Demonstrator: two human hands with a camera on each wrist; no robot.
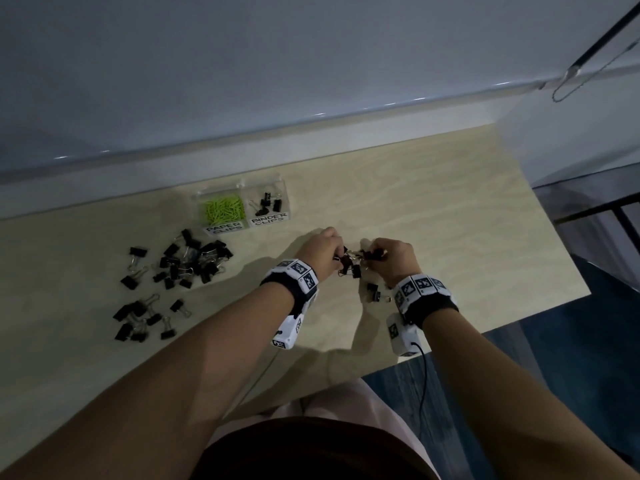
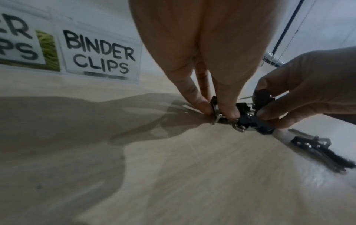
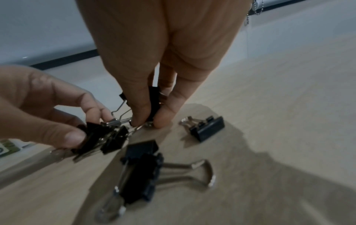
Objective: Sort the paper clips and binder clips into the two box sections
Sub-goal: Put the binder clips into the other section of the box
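A clear two-section box (image 1: 284, 188) stands at the back of the table: green paper clips (image 1: 221, 209) fill its left section and a few black binder clips (image 1: 268, 202) lie in the right one, behind the "BINDER CLIPS" label (image 2: 100, 53). In front of the box, my left hand (image 1: 337, 254) and right hand (image 1: 369, 258) meet over a tangled bunch of black binder clips (image 1: 351, 265). The left hand (image 2: 219, 112) pinches one end of the bunch (image 2: 248, 120). The right hand (image 3: 148, 121) pinches a black clip (image 3: 154, 99) at the other end.
Two loose piles of black binder clips lie on the left of the table (image 1: 187, 261) (image 1: 142, 320). Loose clips (image 3: 142, 175) (image 3: 206, 129) lie just under my right hand. The table edge (image 1: 519, 320) runs close on the right, with a wall behind.
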